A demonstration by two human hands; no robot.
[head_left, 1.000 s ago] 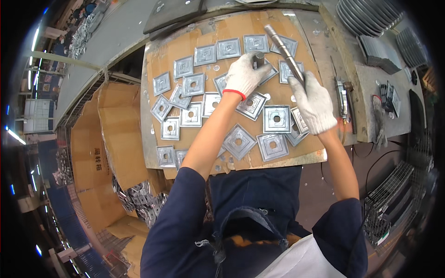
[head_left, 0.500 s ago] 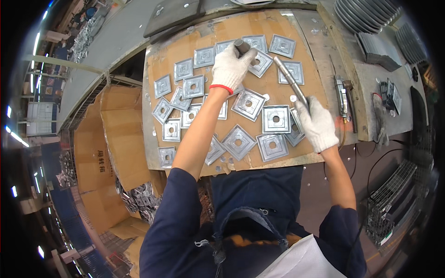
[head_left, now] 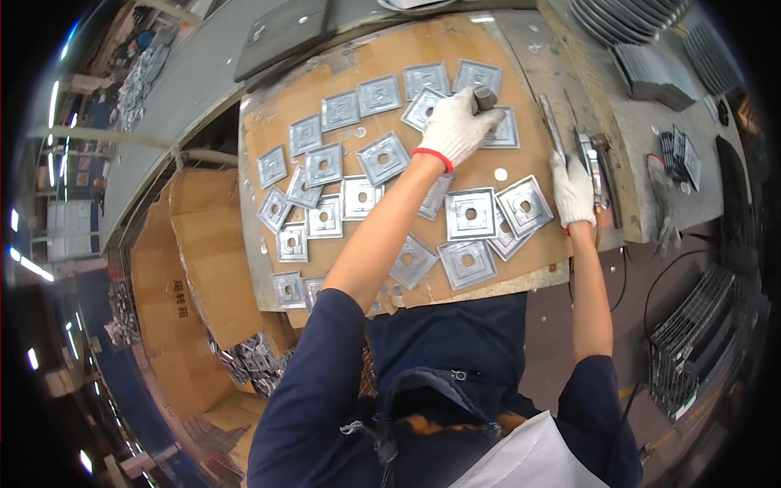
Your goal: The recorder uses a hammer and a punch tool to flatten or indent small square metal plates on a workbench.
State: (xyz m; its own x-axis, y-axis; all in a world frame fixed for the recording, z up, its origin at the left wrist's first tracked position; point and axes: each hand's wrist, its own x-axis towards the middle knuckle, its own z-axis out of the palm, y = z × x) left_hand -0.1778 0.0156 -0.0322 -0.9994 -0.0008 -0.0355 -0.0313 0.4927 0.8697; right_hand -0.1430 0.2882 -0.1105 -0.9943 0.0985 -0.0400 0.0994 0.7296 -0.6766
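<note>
My gloved left hand is over the far right part of the cardboard-covered table, closed around a short dark metal cylinder. Just under and beside it lie a square metal plate with a centre hole and another plate partly covered by the fingers. At the right side of the cardboard, my gloved right hand grips a long metal rod by its near end, its far end pointing away from me. Several more stepped square plates are spread out; some have round holes, while those in the far row show none.
An air tool with a hose lies right of my right hand. Farther right are stacked grey plates, round metal dishes and a spare glove. A large cardboard box of metal pieces stands at the left.
My left hand has moved right with the cylinder, uncovering plates in the middle. My right hand has carried the rod right, away from the plates, and it points more straight ahead.
</note>
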